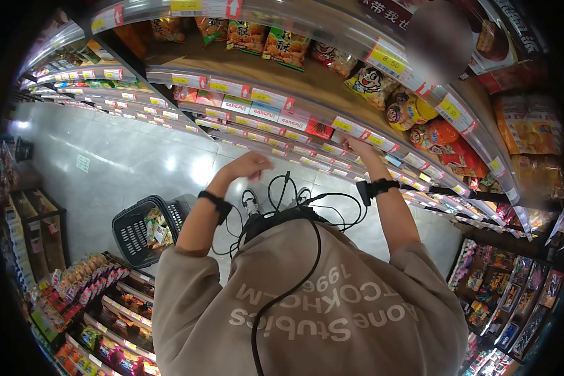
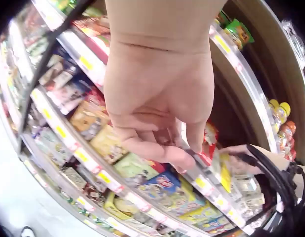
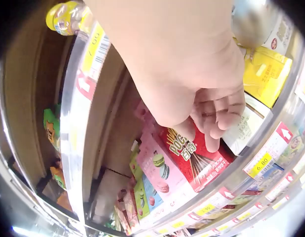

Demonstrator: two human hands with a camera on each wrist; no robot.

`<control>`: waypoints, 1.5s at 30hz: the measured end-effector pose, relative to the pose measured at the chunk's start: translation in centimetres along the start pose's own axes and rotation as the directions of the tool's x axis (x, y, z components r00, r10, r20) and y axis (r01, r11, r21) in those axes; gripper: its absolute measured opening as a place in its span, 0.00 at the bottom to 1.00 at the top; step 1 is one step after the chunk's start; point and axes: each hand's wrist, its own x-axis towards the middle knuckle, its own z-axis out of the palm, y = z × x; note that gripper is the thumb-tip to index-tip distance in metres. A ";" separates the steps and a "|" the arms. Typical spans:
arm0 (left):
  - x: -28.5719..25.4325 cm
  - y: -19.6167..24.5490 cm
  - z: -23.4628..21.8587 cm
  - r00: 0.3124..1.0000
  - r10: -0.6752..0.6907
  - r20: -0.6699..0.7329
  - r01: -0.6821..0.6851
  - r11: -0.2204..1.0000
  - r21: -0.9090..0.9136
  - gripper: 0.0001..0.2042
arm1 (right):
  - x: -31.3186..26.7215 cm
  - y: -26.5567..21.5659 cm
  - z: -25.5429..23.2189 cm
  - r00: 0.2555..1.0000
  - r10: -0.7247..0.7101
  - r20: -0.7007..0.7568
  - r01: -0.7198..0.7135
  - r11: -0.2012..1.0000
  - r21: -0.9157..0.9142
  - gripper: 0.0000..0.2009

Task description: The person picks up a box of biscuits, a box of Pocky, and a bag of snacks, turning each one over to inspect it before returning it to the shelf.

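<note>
In the head view my left hand (image 1: pixel 249 166) hangs in front of the shelves, its fingers loosely bent. The left wrist view shows the same hand (image 2: pixel 160 113) holding nothing. My right hand (image 1: pixel 358 148) reaches to a shelf edge. Seen from the right wrist, this hand (image 3: pixel 201 101) has bent fingers over a red Pocky box (image 3: pixel 197 160); whether they touch it is unclear. A pink box (image 3: pixel 162 173) with macaron pictures stands on one side of the red box, and a white box (image 3: pixel 247 126) on the other, near a yellow box (image 3: pixel 266 75).
Snack bags (image 1: pixel 286 47) and round-topped bottles (image 1: pixel 413 109) fill an upper shelf. A dark shopping basket (image 1: pixel 131 230) with a packet inside stands on the floor at the left. Cables (image 1: pixel 319 241) hang over the person's front. More stocked shelves (image 1: pixel 122 313) stand at lower left.
</note>
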 end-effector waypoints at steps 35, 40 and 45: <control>-41.3 -42.2 46.7 0.144 -0.928 -0.343 -0.398 0.263 -0.879 0.16 | -20.5 -17.1 47.6 0.429 0.082 0.900 0.437 0.853 -0.286 0.18; -46.9 -47.0 45.5 -0.025 -0.926 -0.377 -0.570 0.323 -0.755 0.19 | -22.5 -18.1 52.2 0.447 0.102 0.889 0.422 0.852 -0.310 0.18; -50.8 -44.9 43.3 -0.193 -0.881 -0.432 -0.677 0.438 -0.591 0.18 | -23.6 -20.3 58.6 0.418 0.149 0.896 0.446 0.826 -0.346 0.18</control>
